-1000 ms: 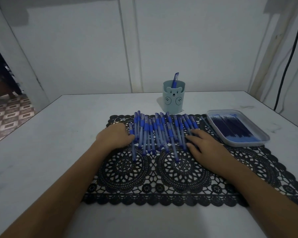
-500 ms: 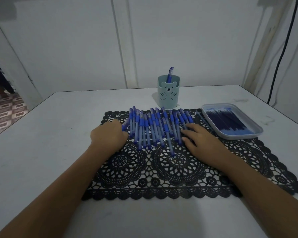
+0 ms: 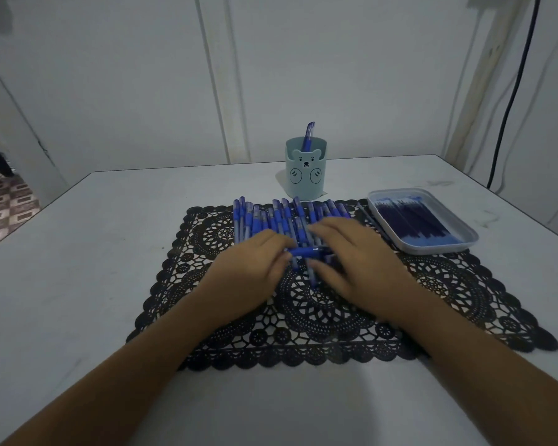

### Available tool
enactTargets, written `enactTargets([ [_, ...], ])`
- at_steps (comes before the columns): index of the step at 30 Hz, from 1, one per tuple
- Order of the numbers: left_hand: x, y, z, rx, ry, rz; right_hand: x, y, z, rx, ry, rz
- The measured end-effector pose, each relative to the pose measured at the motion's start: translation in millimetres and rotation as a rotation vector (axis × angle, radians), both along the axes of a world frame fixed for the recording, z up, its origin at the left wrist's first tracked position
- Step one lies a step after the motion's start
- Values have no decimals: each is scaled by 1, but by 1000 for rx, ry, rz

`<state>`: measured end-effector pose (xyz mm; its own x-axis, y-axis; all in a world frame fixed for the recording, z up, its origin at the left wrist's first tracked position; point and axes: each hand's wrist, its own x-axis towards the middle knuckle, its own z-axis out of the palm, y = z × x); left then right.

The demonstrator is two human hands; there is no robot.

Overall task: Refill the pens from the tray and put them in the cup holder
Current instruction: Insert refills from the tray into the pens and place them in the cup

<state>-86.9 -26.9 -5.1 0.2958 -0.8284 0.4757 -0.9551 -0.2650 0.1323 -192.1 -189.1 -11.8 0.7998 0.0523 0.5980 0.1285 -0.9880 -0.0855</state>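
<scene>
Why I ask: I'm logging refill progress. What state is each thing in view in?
Pale blue bear-faced cup holder: upright, one standing blue pen inside.
Shallow white tray: flat, holding dark refills.
Row of blue pens: lying on the black lace mat.
Single blue pen: crosswise over the row, between the hands.
Left hand: pinching that pen's end.
Right hand: blurred at its other end; grip unclear.

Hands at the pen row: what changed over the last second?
Both hands moved inward from the row's ends to its middle. The left hand and right hand now hold one pen crosswise between them, above the row of pens. The cup holder with its single pen, the tray and the mat stayed put.
</scene>
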Motion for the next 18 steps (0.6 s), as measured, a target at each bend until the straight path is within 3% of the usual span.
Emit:
enactTargets([
  [9, -2, 4, 1, 63, 42, -128, -4, 7, -2, -126, 150, 72],
  [15, 2, 7, 3, 94, 28, -150, -7, -2, 1, -131, 157, 62],
  [18, 2, 5, 3, 90, 65, -106, -6, -1, 6, -27, 163, 22],
])
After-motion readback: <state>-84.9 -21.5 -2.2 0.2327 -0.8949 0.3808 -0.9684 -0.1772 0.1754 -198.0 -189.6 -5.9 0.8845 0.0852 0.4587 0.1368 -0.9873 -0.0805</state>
